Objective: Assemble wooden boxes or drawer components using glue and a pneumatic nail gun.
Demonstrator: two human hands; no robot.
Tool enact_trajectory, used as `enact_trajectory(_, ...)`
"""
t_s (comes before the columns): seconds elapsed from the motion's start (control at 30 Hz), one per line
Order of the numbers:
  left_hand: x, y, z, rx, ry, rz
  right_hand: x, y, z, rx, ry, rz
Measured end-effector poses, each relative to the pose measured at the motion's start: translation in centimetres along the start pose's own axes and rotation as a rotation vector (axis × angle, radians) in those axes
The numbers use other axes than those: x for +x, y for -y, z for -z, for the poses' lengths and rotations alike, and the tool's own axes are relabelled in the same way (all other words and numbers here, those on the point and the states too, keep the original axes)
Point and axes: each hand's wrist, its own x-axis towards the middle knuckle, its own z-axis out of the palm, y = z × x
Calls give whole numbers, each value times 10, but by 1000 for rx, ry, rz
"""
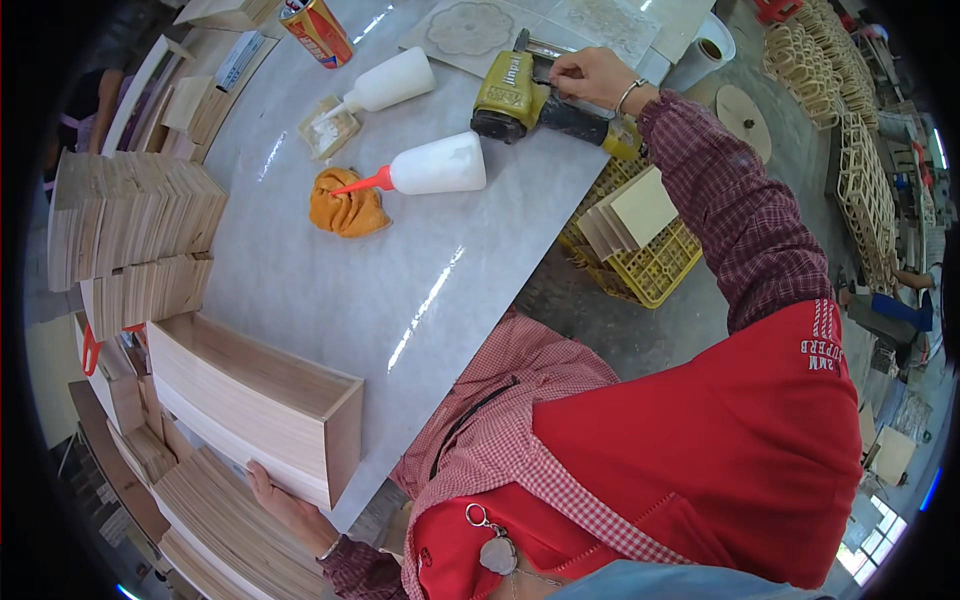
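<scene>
A long open wooden box [250, 400] lies on the grey table at the lower left. My left hand [287, 508] holds its near long side by the lower edge; some fingers are hidden. At the table's far right edge lies a yellow-green nail gun [508, 95] with a dark handle. My right hand [595, 75] is closed in a pinch just over the nail gun's handle; anything between the fingertips is too small to make out. A white glue bottle [440, 165] with a red nozzle lies with its tip on a crumpled orange cloth [345, 203].
Another white bottle [392, 80] rests its tip on a small glue-smeared tray [328, 128]. A drinks can [316, 35] stands behind. Stacked wooden boards [135, 210] line the left. Right of the table, a yellow crate [650, 265] holds wooden panels [635, 215].
</scene>
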Motion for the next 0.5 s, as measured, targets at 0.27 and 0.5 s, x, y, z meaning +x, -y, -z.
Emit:
enact_trajectory(0.27, -1, -2, 0, -10, 25, 4, 13, -4, 8, 300, 146, -146)
enact_trajectory(0.5, -8, -9, -5, -19, 12, 42, 16, -1, 9, 272, 178, -182)
